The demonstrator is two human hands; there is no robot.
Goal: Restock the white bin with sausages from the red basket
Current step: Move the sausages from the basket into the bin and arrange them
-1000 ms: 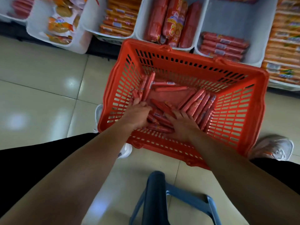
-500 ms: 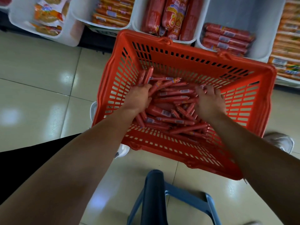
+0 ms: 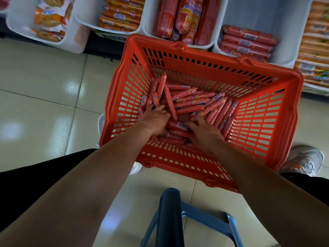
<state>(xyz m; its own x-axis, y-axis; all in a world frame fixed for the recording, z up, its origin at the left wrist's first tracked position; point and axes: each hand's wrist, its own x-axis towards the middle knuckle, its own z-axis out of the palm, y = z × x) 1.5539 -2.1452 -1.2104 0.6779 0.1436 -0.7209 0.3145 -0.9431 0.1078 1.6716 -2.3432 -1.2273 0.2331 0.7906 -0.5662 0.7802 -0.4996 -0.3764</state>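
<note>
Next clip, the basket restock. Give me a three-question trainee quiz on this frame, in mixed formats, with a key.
1. True or false: the left hand and the right hand are both inside the red basket, on the sausages.
2. Multiple choice: the white bin beyond the basket's far right corner is A) filled to its rim, B) holding a low stack of sausages with bare wall above, C) holding bread only.
3. Short answer: what blue thing stands on the floor between the forearms?
Key: 1 true; 2 B; 3 a stool.
</note>
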